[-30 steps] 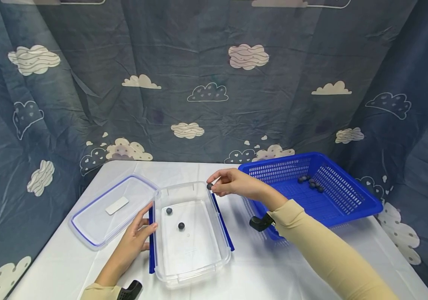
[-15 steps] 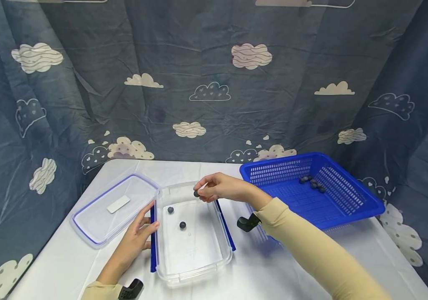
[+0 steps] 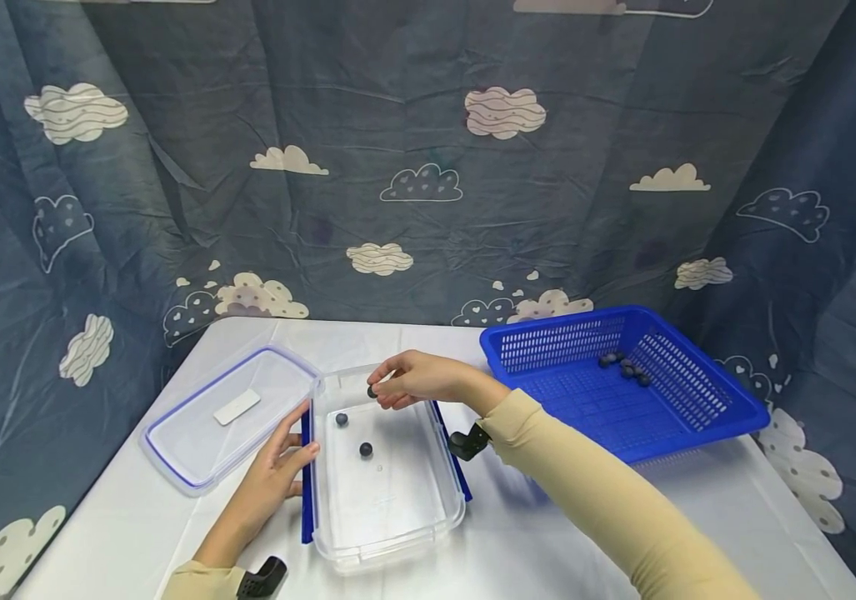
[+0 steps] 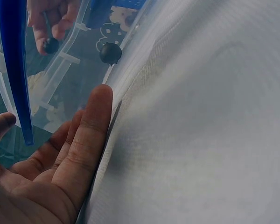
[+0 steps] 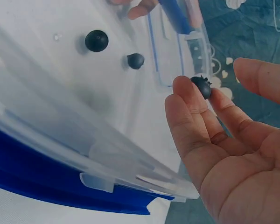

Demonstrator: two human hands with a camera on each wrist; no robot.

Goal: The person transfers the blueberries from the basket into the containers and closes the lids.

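My right hand (image 3: pixel 420 379) pinches a blueberry (image 5: pixel 203 88) between its fingertips, over the far part of a clear plastic container (image 3: pixel 390 546). In the right wrist view its crown shows above the fingers. Two more blueberries lie apart on the container's floor: one blueberry (image 3: pixel 342 419) near the left wall, the other blueberry (image 3: pixel 366 450) closer to the middle. My left hand (image 3: pixel 266 483) is at the container's left side, fingers extended along it and thumb toward the blue side latch (image 3: pixel 307 500). In the left wrist view the latch passes between thumb and fingers.
To the right, a blue perforated basket (image 3: pixel 593 417) holds several blueberries (image 3: pixel 626 368) in its far corner. A clear lid with a blue seal (image 3: pixel 210 454) lies left of the container, bearing a white label (image 3: pixel 237 407). Behind the white table hangs a cloud-patterned curtain (image 3: pixel 428 275).
My right hand has moved left with the blueberry, from the container's far right corner to over its far part. The left hand keeps its place at the side.
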